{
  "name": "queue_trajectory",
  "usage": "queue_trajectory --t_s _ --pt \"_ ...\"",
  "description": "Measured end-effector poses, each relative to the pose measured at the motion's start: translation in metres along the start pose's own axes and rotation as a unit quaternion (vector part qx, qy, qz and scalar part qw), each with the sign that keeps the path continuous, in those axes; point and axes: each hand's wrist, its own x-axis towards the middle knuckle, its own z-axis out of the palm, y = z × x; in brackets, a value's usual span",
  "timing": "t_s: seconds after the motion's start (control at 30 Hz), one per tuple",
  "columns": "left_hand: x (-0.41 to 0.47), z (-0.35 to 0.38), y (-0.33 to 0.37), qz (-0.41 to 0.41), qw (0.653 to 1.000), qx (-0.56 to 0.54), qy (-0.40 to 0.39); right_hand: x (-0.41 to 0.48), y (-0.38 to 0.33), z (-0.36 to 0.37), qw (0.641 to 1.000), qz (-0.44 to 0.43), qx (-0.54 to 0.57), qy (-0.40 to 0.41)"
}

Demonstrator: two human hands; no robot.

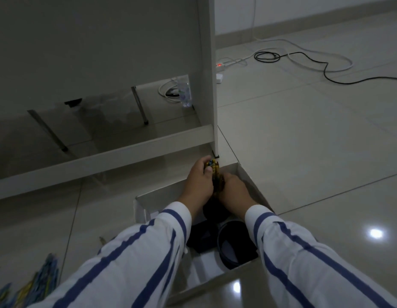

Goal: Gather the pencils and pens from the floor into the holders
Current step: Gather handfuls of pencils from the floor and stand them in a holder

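Two-handed grip on pencil bundle [213, 172]: L hand [199, 183] fingers wrapped round upper part, R hand [234, 190] fingers curled round lower part. Held upright over black holders [235, 243] in white box [139, 202]. More pencils [46, 274] on floor [304, 152], btm left.

A yellow-and-dark pencil bundle [213, 172] stands upright, gripped between the left hand [198, 181] and the right hand [234, 190]. A dark round holder [222, 250] sits beneath the wrists. Loose pencils [46, 276] lie well apart, behind the left hand.
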Motion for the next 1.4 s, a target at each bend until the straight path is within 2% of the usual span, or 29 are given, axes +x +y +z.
queue_trajectory --t_s 0.1,0.43,0.67,0.87,0.97,1.1,1.27,1.4 --pt "0.002 -0.004 -0.001 0.004 1.000 0.019 -0.004 -0.003 -0.001 0.000 0.999 -0.012 -0.028 -0.008" --pt "0.001 -0.015 -0.002 -0.010 1.000 -0.011 0.011 -0.005 -0.006 -0.003 0.998 -0.010 0.046 0.033" --pt "-0.009 -0.032 -0.001 -0.011 1.000 -0.025 0.014 -0.012 -0.014 -0.017 0.998 -0.004 -0.024 0.060" --pt "-0.034 -0.060 -0.008 -0.015 0.998 -0.045 0.032 -0.025 -0.039 -0.026 0.995 -0.012 -0.019 0.101" --pt "-0.054 -0.079 -0.015 -0.020 0.997 -0.065 0.048 -0.037 -0.060 -0.026 0.993 -0.050 -0.011 0.106" --pt "-0.082 -0.114 -0.029 -0.032 0.993 -0.078 0.081 -0.055 -0.099 -0.008 0.989 -0.129 -0.024 0.068" --pt "-0.125 -0.175 -0.054 -0.053 0.988 -0.059 0.135 -0.097 -0.154 0.040 0.969 -0.229 -0.067 -0.064" --pt "-0.161 -0.220 -0.074 -0.069 0.981 -0.063 0.173 -0.129 -0.195 0.078 0.949 -0.254 -0.103 -0.156"
